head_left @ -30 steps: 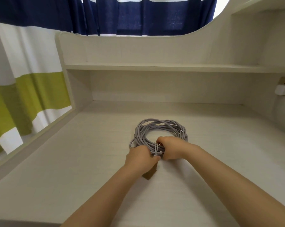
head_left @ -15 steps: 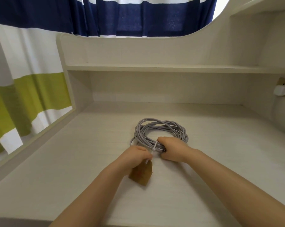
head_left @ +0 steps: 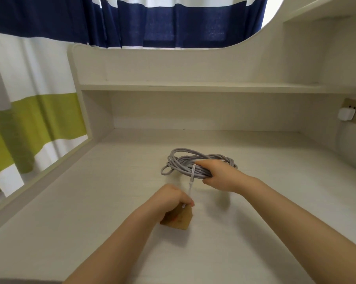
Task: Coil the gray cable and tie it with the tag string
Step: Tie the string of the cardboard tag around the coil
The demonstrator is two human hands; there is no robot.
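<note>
The gray cable (head_left: 197,163) is wound into a round coil. It lies near the middle of the table (head_left: 91,201), a bit toward the back edge. The right hand (head_left: 220,177) has its grip curled around the near side of the coil and holds the loops in a bunch. A thin white string (head_left: 191,181) goes around that bunch, just beside the right fingers, and runs down toward the near edge. The left hand (head_left: 171,198) pinches the string low down, and the brown tag (head_left: 178,219) sticks out under that hand. The string looks pulled straight between the coil and the left hand. I think the tie is being pulled tight now.

What could go wrong? If the left hand pulls too hard, the thin string could snap or rip out of the tag. If the right hand lets go too soon, the springy loops could pop open and the coil would fall apart. One small loop already sticks out at the left of the coil, and it could slip free of the tie. I cannot tell if there is a knot yet, so the string may come loose.
</note>
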